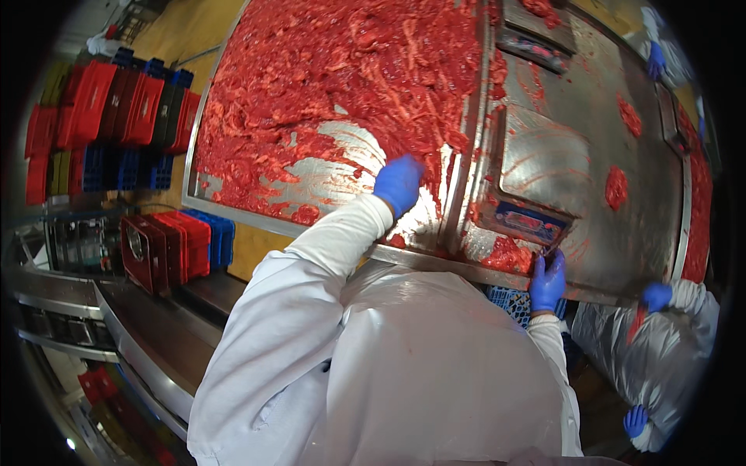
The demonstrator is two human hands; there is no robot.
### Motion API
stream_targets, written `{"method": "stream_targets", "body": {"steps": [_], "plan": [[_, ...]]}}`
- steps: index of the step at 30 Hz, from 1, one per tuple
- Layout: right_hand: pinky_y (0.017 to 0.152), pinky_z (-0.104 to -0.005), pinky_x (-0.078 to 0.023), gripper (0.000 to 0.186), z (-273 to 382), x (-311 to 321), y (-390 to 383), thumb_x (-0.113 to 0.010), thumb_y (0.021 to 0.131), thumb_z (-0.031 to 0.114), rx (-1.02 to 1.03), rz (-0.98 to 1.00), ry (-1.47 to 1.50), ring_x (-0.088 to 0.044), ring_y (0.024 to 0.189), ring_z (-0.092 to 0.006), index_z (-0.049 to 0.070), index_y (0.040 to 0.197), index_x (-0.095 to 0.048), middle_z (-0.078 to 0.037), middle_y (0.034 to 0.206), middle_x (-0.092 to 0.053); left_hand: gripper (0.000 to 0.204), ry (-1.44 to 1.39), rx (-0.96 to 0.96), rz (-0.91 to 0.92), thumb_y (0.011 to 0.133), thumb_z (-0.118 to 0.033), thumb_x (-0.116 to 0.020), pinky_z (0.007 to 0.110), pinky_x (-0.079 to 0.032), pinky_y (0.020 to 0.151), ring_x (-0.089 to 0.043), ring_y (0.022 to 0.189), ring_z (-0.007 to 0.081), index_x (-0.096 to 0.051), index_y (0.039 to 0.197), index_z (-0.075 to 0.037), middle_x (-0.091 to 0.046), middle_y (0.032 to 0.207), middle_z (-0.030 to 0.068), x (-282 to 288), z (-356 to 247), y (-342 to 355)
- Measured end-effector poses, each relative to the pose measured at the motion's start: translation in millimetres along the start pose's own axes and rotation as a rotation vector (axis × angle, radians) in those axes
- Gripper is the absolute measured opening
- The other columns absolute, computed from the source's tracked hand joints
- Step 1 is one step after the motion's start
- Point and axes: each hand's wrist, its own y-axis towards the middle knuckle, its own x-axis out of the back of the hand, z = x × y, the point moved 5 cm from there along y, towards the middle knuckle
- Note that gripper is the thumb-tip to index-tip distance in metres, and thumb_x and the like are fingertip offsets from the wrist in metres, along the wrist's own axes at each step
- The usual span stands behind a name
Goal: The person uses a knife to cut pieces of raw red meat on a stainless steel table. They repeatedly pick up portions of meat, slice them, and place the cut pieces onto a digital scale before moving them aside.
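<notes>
A thick layer of raw red meat trimmings [350,70] covers much of the steel table [272,223] before me. My left hand [398,185], in a blue glove, reaches to the near edge of the meat, over a scraped patch of bare metal. Its fingertips are smeared by motion, so their hold does not show. My right hand [548,281], also gloved in blue, is at the table's near rim, thumb and fingers apart. Beside it lies a small clump of meat [509,255], just in front of a steel scale [544,167] with a blue display panel [528,221].
A raised metal divider [466,163] separates the meat from the scale side. Loose meat pieces [615,188] lie farther right. Red crates [93,105] are stacked at the left, above more crates [183,245]. A co-worker's gloved hand [657,296] holds a red strip; another worker stands at the far right.
</notes>
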Motion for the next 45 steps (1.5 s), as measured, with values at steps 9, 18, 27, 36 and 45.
{"method": "stream_targets", "body": {"steps": [9, 18, 27, 36, 45], "plan": [[0.093, -0.0429, -0.057, 0.047, 18.3, 12.1, -2.1, -0.076, 0.091, 0.022, -0.006, -0.063, 0.051, -0.074, 0.102, -0.0351, -0.001, 0.130, -0.065, -0.020, 0.112, -0.074, 0.017, -0.738, -0.255, 0.603, 0.089, -0.003, -0.072, 0.030, -0.057, 0.079, -0.068, 0.087, 0.0110, -0.070, 0.105, -0.005, -0.071, 0.087, 0.0034, 88.4, -153.2, 74.6], [0.095, -0.0429, -0.057, 0.051, 13.7, 10.4, 4.5, -0.077, 0.089, 0.023, 0.015, -0.028, 0.052, -0.073, 0.104, -0.0362, -0.003, 0.130, -0.065, -0.022, 0.115, -0.074, 0.045, -0.807, -0.094, 0.048, 0.089, -0.011, -0.075, 0.033, -0.058, 0.092, -0.074, 0.102, 0.0210, -0.069, 0.133, -0.002, -0.075, 0.116, 0.0155, 80.7, -119.4, 158.0], [0.094, -0.0440, -0.056, 0.052, 14.2, 9.2, -0.6, -0.077, 0.089, 0.025, -0.012, -0.023, 0.008, -0.072, 0.104, -0.0365, -0.003, 0.130, -0.065, -0.021, 0.116, -0.073, 0.020, -0.037, 0.106, -0.258, 0.085, -0.012, -0.063, 0.052, -0.054, 0.091, -0.064, 0.101, 0.0476, -0.067, 0.100, 0.000, -0.066, 0.101, 0.0289, 48.2, 42.8, 40.0], [0.094, -0.0445, -0.057, 0.054, 11.2, 8.4, 2.1, -0.076, 0.089, 0.030, -0.012, -0.012, 0.017, -0.073, 0.105, -0.0370, -0.002, 0.131, -0.066, -0.021, 0.116, -0.074, 0.012, -0.455, -0.030, 0.271, 0.083, 0.002, -0.066, 0.035, -0.053, 0.068, -0.063, 0.072, 0.0162, -0.068, 0.091, -0.006, -0.065, 0.080, 0.0054, 49.1, -61.5, 21.3], [0.096, -0.0440, -0.056, 0.051, 20.0, 13.3, -6.3, -0.076, 0.089, 0.026, 0.017, 0.036, 0.124, -0.072, 0.106, -0.0375, -0.003, 0.130, -0.065, -0.023, 0.115, -0.073, 0.027, -0.231, -0.377, -0.096, 0.087, -0.014, -0.076, 0.040, -0.057, 0.090, -0.071, 0.101, 0.0292, -0.073, 0.113, -0.007, -0.072, 0.113, 0.0143, 90.5, -186.2, 99.3]]}}
